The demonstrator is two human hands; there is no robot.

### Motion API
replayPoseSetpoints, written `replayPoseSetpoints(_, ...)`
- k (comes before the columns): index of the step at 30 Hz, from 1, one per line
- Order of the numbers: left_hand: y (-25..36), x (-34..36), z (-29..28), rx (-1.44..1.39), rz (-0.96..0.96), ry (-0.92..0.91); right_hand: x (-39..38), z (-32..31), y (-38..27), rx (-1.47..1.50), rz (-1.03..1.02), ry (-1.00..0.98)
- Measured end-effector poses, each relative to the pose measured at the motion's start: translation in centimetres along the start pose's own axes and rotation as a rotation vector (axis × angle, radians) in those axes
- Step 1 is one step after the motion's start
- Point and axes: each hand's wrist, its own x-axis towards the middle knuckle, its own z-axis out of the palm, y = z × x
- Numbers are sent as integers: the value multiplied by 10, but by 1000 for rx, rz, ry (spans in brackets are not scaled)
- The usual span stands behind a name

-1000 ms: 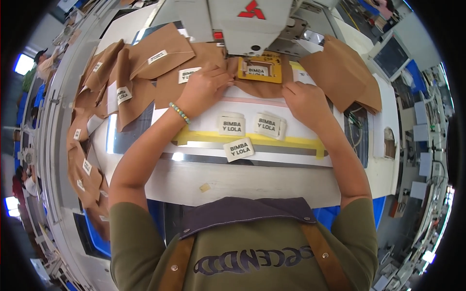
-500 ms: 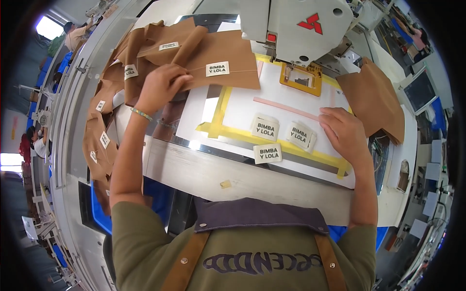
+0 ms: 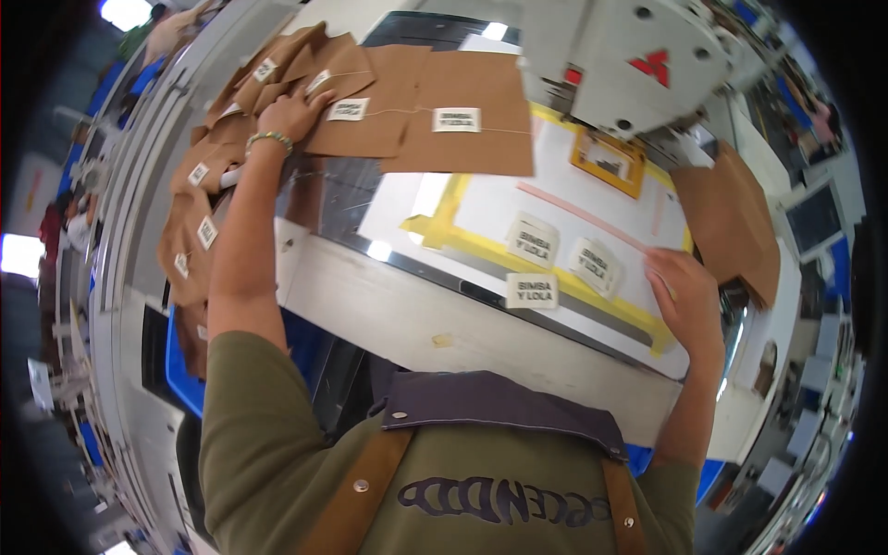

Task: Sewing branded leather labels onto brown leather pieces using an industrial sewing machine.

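At the upper left, my left hand [image 3: 289, 118] is closed on brown fabric pieces [image 3: 347, 69], labelled and heaped; two flat ones [image 3: 462, 153] stretch rightward, joined by loose thread. My right hand [image 3: 683, 291] is open, fingers slightly bent, at the right side of the white, yellow-taped board [image 3: 453, 213]. Nearby lie three small groups of white printed labels [image 3: 532, 239], [image 3: 595, 268], [image 3: 532, 291]. A gold-yellow frame [image 3: 585, 162] sits under the white machine head [image 3: 638, 37].
More fabric hangs down the left into a blue bin [image 3: 185, 370]. A brown stack [image 3: 726, 217] lies at right beside a monitor [image 3: 814, 217]. The table's front edge [image 3: 481, 342] runs before me. Other people [image 3: 180, 28] work in the background.
The fabric that was at the frame has moved left with my left hand, uncovering the frame. My right hand has moved right and down. The view has shifted.
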Motion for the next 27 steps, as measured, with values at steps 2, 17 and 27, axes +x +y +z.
replayPoseSetpoints(2, -38, -30, -19, 47, -54, -19, 2, 0, -4, 36, -74, -8)
replayPoseSetpoints(17, -193, -148, 6, 98, -606, -107, 9, 6, 0, 88, -70, -17)
replayPoseSetpoints(27, -278, -198, -18, 268, -539, -395, -3, 5, 5, 79, -17, -47)
